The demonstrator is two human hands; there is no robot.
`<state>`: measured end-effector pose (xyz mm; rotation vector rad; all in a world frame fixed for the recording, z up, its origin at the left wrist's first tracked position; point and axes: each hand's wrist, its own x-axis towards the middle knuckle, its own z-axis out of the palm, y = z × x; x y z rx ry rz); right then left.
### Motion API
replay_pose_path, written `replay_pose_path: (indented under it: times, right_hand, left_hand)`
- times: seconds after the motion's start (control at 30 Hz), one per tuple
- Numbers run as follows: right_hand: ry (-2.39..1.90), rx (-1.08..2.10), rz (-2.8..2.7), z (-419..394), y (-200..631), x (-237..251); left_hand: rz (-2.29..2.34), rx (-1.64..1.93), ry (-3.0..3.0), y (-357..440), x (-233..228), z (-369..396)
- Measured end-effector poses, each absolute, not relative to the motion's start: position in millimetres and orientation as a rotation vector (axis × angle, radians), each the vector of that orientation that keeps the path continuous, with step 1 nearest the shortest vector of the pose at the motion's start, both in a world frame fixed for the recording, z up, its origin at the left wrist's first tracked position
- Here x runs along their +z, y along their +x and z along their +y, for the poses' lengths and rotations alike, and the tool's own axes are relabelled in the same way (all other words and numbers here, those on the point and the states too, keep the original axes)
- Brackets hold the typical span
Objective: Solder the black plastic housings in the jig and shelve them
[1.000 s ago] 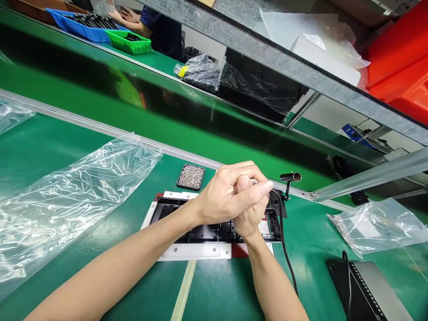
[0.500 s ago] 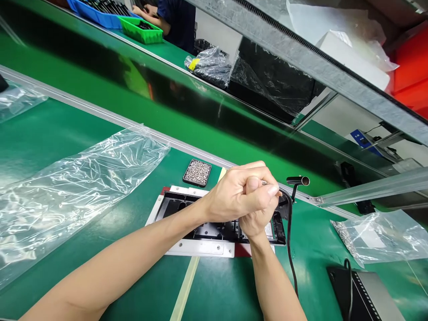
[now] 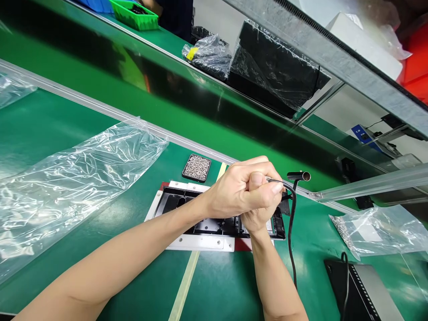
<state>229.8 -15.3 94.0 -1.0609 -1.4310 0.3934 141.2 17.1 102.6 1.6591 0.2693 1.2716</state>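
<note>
Hands unmoved; cable (image 3: 291,223) exits left fingers (image 3: 264,196), above tray (image 3: 197,242)

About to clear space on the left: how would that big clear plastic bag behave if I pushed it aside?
The plastic bag looks thin and crinkled, so it would probably crumple and fold rather than slide as one piece. It lies flat and seems empty, so likely very light. On the glossy green table it may slip easily or drift with moving air.

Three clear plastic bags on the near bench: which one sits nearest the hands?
The small bag with screws at the right, beside the black box. The large flat bag lies farther left of the hands; the third is at far left.
</note>
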Motion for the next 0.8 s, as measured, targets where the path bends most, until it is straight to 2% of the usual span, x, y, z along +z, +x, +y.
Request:
replay_pose_path:
  times: [0.8]
  right_hand:
    - [-0.946,0.362,-1.346,-14.8,227.7,92.3]
  left_hand:
    - [0.256,1.307,1.662,143.9,100.2,15.9]
